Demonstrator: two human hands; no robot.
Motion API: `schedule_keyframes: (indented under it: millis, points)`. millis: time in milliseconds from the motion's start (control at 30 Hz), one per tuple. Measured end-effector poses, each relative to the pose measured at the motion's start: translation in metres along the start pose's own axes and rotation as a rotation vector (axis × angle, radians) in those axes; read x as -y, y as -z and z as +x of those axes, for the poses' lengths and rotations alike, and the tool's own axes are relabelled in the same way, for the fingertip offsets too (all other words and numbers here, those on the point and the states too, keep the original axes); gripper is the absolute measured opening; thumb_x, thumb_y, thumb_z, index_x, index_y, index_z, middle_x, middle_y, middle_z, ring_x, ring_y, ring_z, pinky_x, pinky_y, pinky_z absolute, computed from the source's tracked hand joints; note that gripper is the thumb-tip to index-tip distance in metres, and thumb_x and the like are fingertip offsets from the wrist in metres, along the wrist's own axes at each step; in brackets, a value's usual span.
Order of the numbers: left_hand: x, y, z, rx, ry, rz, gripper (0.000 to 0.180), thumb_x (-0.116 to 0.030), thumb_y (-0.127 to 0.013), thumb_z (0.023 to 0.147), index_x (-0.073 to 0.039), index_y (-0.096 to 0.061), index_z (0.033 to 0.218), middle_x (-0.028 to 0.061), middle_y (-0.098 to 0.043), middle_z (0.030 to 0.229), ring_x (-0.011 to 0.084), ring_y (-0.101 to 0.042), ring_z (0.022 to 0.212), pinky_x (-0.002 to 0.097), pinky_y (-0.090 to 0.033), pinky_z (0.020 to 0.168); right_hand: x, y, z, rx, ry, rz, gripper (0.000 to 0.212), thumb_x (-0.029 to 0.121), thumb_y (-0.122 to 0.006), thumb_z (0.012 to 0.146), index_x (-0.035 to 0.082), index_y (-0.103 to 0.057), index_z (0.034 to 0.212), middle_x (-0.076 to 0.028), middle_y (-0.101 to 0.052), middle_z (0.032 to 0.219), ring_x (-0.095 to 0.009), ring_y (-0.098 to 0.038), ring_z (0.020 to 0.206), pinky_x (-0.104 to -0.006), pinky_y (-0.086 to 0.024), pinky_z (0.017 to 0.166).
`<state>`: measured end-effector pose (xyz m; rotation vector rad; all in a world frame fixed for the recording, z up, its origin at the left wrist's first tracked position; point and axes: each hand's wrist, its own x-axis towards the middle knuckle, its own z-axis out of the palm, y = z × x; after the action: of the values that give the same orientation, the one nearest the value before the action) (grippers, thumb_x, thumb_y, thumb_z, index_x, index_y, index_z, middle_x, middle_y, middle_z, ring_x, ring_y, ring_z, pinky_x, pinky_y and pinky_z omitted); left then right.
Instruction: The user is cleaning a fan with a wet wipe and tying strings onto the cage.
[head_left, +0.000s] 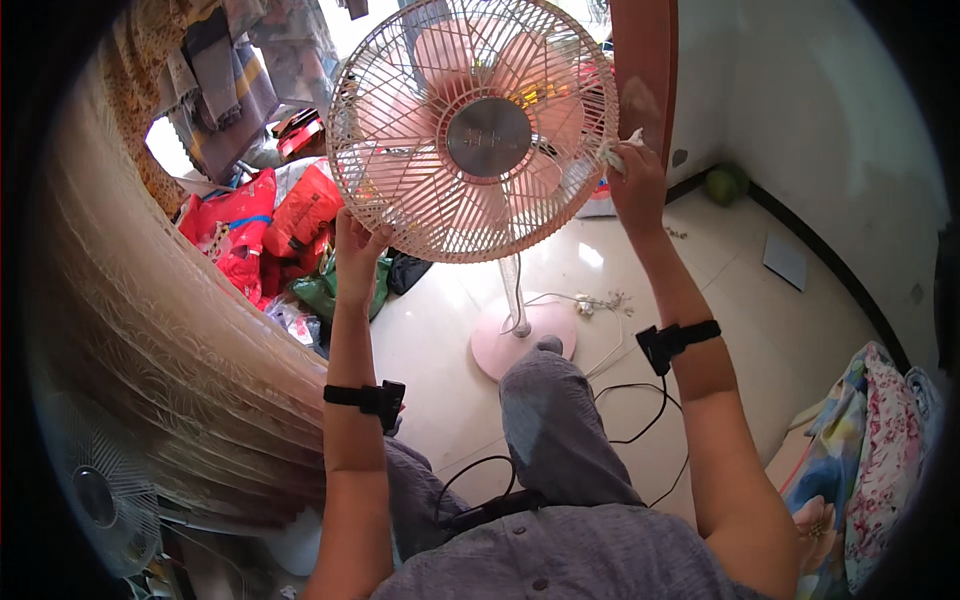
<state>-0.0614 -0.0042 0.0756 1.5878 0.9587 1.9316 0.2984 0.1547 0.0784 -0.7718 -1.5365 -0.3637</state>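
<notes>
A pink pedestal fan stands before me, its round wire guard (415,205) facing me with a grey disc (489,138) at the centre. Behind the wires show pink blades, and below, a pole rises from a round pink base (497,350) on the floor. At the lower left of the guard, my left hand (358,245) has its fingers closed on the rim. My right hand (638,188) pinches a crumpled whitish cloth (622,152) against the guard's right edge. Part of each hand's fingers is hidden.
Red and green bags (300,215) lie heaped at the left, beside a pale lace curtain (150,290). A second fan (97,497) stands lower left. Cables (640,388) cross the tiled floor. A green round object (727,184) sits in the corner; floral fabric (850,470) lies at right.
</notes>
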Motion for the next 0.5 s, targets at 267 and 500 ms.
schedule_keyframes:
  millis: [267,500]
  points:
    - [-0.002,-0.004,-0.001,0.02,-0.002,0.0,0.047,-0.01,-0.068,0.086,-0.005,-0.04,0.123,0.0091,-0.055,0.119,0.0181,-0.053,0.111,0.0338,-0.044,0.095,0.078,-0.018,-0.002,-0.027,0.28,0.244,0.034,-0.002,-0.067,0.066,0.004,-0.064,0.099,-0.011,-0.061,0.104,-0.031,-0.058,0.096,-0.0388,-0.049,0.081]
    - [0.0,-0.001,0.0,-0.011,0.003,-0.012,0.047,-0.011,-0.071,0.083,-0.006,-0.042,0.12,0.0086,-0.055,0.118,0.0181,-0.053,0.11,0.0332,-0.044,0.095,0.05,-0.016,-0.033,0.058,0.159,0.167,0.026,-0.003,-0.065,0.069,0.003,-0.066,0.094,-0.01,-0.063,0.099,-0.03,-0.061,0.09,-0.0384,-0.05,0.079]
